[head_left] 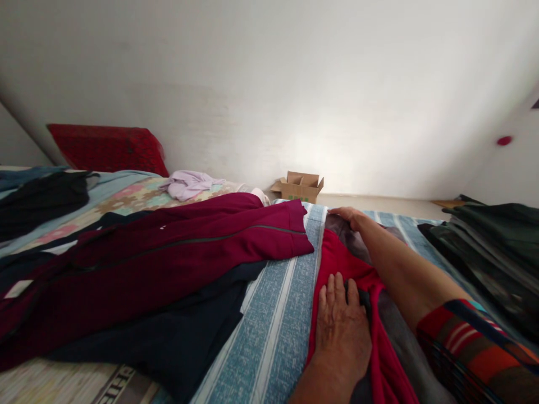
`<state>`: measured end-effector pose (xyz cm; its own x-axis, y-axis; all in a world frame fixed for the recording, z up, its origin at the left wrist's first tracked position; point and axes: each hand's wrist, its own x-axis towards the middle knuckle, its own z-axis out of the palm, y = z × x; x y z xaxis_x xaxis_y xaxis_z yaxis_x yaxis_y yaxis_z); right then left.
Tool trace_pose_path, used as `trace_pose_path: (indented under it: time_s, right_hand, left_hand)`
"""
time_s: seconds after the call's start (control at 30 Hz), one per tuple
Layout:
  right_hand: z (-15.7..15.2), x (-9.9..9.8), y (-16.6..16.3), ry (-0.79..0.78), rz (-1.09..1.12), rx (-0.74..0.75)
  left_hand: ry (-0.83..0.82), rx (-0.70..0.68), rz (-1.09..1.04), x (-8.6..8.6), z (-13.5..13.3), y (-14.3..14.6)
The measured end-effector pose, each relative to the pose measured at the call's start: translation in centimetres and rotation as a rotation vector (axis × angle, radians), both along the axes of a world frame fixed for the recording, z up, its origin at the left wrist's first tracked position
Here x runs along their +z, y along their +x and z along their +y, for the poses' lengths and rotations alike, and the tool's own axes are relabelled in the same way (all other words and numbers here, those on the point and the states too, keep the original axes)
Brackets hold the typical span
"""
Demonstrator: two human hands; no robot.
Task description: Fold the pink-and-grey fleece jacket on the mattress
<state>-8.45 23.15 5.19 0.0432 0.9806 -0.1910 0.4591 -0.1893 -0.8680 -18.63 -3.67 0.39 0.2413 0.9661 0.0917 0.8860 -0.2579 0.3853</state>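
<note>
My left hand point(342, 325) lies flat, fingers stretched out, on a red and grey garment point(337, 259) spread over the blue striped bed sheet point(278, 303). My right arm reaches forward across it, and my right hand point(347, 216) rests at the garment's far end with fingers curled over the grey cloth edge. Whether it grips the cloth is unclear.
A maroon jacket point(168, 247) lies over dark navy clothing point(177, 336) to the left. A stack of dark green folded clothes point(492, 247) sits at right. A red pillow point(107, 147), a lilac cloth point(189, 184) and a cardboard box point(300, 186) lie farther off by the white wall.
</note>
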Motion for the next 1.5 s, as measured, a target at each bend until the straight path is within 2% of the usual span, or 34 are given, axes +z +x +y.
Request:
trace_pose_path:
  time_s: [0.1, 0.17, 0.27, 0.47, 0.6, 0.7, 0.83, 0.93, 1.03, 1.13, 1.3, 1.4, 1.5]
  right_hand:
    - [-0.1, 0.4, -0.2, -0.124, -0.019, 0.025]
    - [0.1, 0.5, -0.3, -0.138, -0.034, 0.03]
    - [0.3, 0.0, -0.4, -0.056, -0.07, 0.02]
    - [0.0, -2.2, -0.4, 0.17, -0.243, 0.033]
    - [0.1, -2.7, -0.2, 0.295, -0.376, 0.049]
    - [-0.2, -2.8, -0.3, 0.322, -0.465, 0.059]
    - [-0.8, -2.7, -1.0, 0.321, -0.552, 0.059]
    - [-0.7, -1.9, -1.0, 0.289, -0.591, 0.039]
    - [-0.5, -0.7, -0.1, 0.214, -0.609, 0.062]
    - [-0.7, 0.1, 0.8, 0.113, -0.619, 0.146]
    - [-2.0, -0.8, 0.5, 0.075, -0.662, 0.209]
    - [-2.8, -1.5, -0.3, 0.112, -0.708, 0.157]
    - [-3.5, -1.3, -1.0, 0.168, -0.767, 0.076]
  left_hand:
    - [-0.009, 0.004, -0.004, 0.0, 0.1, 0.1]
    - [-0.004, 0.004, -0.001, -0.1, 0.1, 0.1]
    - [0.012, 0.016, -0.003, -0.4, 0.1, 0.1]
    - [0.003, 0.03, -0.021, -0.7, 0.2, 0.2]
    - [0.005, 0.039, -0.008, -0.5, 0.3, 0.3]
    - [-0.004, 0.045, 0.007, -0.3, 0.3, 0.3]
    - [-0.015, 0.035, 0.031, -0.1, 0.3, 0.1]
    - [-0.023, 0.031, 0.038, 0.1, 0.3, 0.0]
    - [-0.042, 0.029, 0.036, 0.4, 0.3, 0.0]
    - [-0.057, 0.026, 0.034, 0.7, 0.4, -0.1]
    - [-0.012, 0.035, 0.059, 0.2, 0.6, -0.3]
    - [0.031, 0.037, 0.083, -0.2, 0.8, -0.4]
    - [0.043, 0.039, 0.103, -0.3, 0.9, -0.5]
